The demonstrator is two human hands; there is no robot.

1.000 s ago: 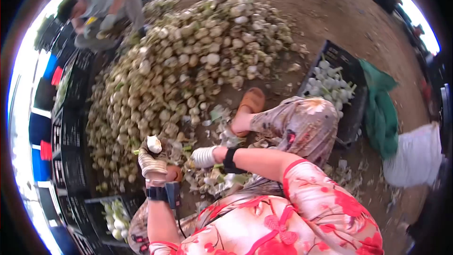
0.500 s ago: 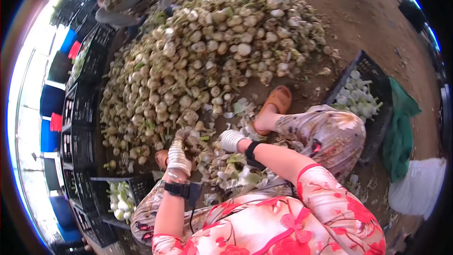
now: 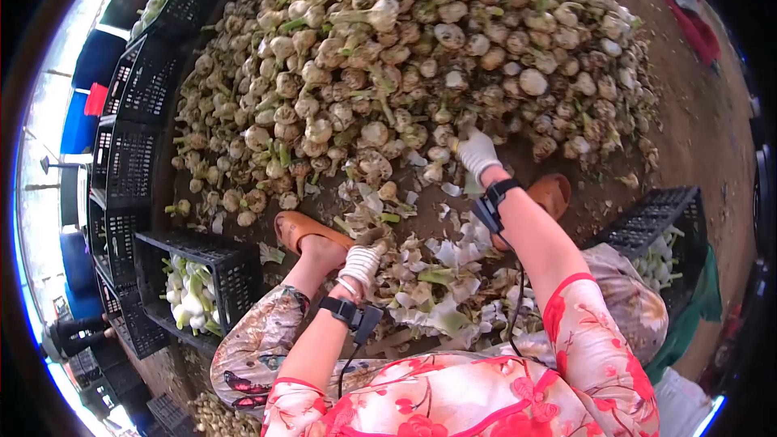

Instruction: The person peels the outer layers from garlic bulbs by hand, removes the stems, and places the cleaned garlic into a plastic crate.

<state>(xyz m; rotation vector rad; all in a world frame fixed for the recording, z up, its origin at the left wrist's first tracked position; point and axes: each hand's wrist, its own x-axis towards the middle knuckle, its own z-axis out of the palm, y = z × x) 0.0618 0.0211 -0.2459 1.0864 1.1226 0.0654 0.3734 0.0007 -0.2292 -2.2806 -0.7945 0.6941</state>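
A large heap of garlic bulbs (image 3: 372, 133), many with short stems and dirty skins, spreads in front of me. My right hand (image 3: 477, 152), in a white glove, reaches to the heap's near edge, fingers stretched forward among the bulbs; a firm hold on any one cannot be made out. Low over a mound of peeled skins (image 3: 445, 275), my left hand (image 3: 362, 265), also gloved, has its fingers curled in. Whatever lies inside them is hidden; a brownish shape shows at the fingertips.
A black crate (image 3: 235, 275) with cleaned white bulbs (image 3: 190, 295) stands at my left. Another crate (image 3: 655, 222) with pale bulbs (image 3: 657, 259) sits at right, beside green cloth (image 3: 704, 291). Stacked black crates (image 3: 133, 154) line the left side. My sandaled feet flank the skins.
My right hand has moved forward and right, from over the skins to the heap. My left hand has shifted slightly right. The view has tilted, and the other person is out of sight.
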